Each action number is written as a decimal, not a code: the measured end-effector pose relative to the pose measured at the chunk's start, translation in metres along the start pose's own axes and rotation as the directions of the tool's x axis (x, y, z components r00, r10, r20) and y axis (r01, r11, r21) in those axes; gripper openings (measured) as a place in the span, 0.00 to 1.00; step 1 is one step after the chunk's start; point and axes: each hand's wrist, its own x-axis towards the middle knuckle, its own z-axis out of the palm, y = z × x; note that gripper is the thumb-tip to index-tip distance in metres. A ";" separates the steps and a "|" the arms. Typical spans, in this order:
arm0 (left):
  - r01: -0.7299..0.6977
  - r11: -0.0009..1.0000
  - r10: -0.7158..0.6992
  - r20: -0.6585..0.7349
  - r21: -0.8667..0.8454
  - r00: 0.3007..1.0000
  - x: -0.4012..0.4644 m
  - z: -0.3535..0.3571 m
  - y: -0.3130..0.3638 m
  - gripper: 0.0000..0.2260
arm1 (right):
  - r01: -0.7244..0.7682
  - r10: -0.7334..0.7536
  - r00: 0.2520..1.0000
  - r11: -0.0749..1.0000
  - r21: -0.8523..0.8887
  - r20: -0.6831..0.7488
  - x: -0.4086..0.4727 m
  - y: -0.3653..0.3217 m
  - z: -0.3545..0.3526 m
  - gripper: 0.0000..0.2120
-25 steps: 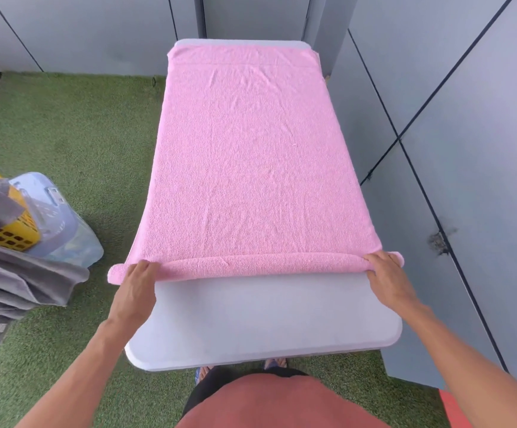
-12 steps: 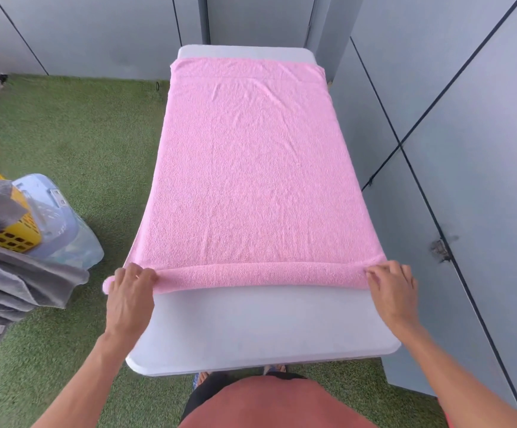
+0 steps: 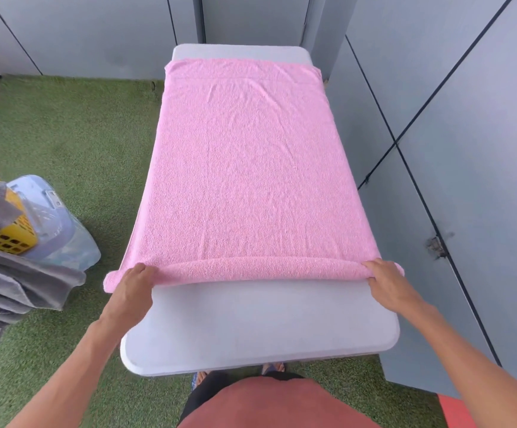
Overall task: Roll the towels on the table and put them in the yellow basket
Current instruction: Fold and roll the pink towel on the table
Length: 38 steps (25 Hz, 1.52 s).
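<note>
1. One view, head: pink towel point(image 3: 251, 168) lies flat on the white surface point(image 3: 260, 322), near edge rolled into a thin tube.
2. Left hand point(image 3: 135, 287) grasps the roll's left end, which overhangs the surface edge.
3. Right hand point(image 3: 387, 281) grasps the roll's right end.
4. Yellow basket point(image 3: 10, 236) sits on the grass at far left, grey towels point(image 3: 13, 282) draped over and beside it.
</note>
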 end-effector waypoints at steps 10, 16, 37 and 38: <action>0.061 0.998 -0.057 -0.248 0.009 0.967 -0.009 -0.010 0.001 0.07 | -0.119 0.149 0.920 0.987 0.105 -0.363 -0.019 -0.018 0.005 0.08; -0.161 0.980 0.183 -0.204 0.120 0.962 -0.034 0.025 0.013 0.25 | 0.027 -0.013 0.961 0.999 0.046 -0.277 -0.029 -0.011 0.026 0.24; -0.170 0.973 0.202 -0.221 0.155 0.954 -0.027 0.010 0.007 0.24 | 0.030 -0.029 0.955 1.000 -0.001 -0.294 -0.041 -0.021 0.036 0.28; -0.161 0.977 0.186 -0.195 0.137 0.963 -0.020 0.010 0.007 0.25 | 0.032 -0.030 0.963 1.000 0.002 -0.267 -0.034 -0.019 0.034 0.28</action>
